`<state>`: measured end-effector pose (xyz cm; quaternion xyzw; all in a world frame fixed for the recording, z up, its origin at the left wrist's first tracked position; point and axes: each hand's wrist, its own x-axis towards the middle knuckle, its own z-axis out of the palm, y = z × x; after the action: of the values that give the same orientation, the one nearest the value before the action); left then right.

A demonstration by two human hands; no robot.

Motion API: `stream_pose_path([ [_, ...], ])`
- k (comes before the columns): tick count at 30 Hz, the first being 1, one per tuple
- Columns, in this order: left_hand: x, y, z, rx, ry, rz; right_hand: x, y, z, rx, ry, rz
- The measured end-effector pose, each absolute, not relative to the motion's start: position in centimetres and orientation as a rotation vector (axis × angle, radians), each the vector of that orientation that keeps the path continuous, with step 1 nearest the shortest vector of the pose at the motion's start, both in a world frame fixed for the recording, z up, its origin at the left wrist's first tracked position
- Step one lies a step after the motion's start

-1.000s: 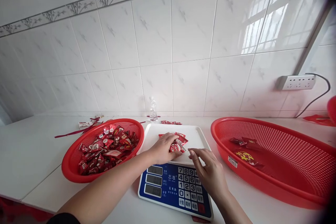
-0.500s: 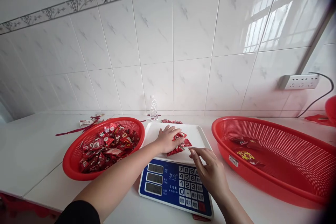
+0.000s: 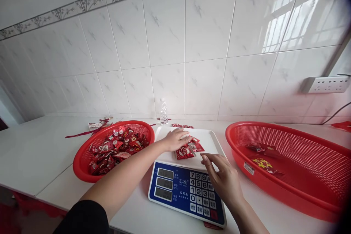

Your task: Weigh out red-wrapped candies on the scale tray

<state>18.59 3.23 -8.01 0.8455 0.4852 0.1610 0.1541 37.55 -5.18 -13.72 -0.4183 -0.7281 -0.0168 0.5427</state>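
My left hand (image 3: 177, 140) reaches over the white pan (image 3: 208, 140) of a scale, its fingers stretched out and lying close over a few small red snack packets (image 3: 185, 152). Whether it touches them I cannot tell. My right hand (image 3: 223, 175) is held over the right side of the scale's blue keypad panel (image 3: 179, 197), covering some keys. Its thumb and index fingertip come together near the pan's front edge; anything between them is too small or hidden to make out. The remaining fingers curl out of sight.
At left stands a red basket (image 3: 78, 162) heaped with red packets (image 3: 117, 148). A larger red basket (image 3: 238, 153) at right holds a few bags (image 3: 263, 164). Behind the scale are a clear bottle (image 3: 163, 112) and a strip of red packets (image 3: 182, 126). A power strip (image 3: 327, 85) is on the tiled wall.
My left hand has drawn back slightly toward the upper left, uncovering more of the packets on the pan. My right hand keeps nearly the same pose. The view has shifted a little.
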Motion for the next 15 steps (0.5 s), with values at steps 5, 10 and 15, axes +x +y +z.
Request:
stream_pose_path([
  [5, 11.7, 4.3, -6.1, 2.177, 1.656, 0.668, 37.6, -5.3, -13.7, -1.021, -1.729, 0.000],
  [10, 4.9, 2.8, -6.9, 1.938, 1.843, 0.402, 37.6, -5.1, -14.1, -1.035, -1.723, 0.010],
  [15, 2.7, -0.5, -7.9, 1.895, 1.669, -0.067, 37.6, -5.1, -14.4, -1.069, -1.727, 0.038],
])
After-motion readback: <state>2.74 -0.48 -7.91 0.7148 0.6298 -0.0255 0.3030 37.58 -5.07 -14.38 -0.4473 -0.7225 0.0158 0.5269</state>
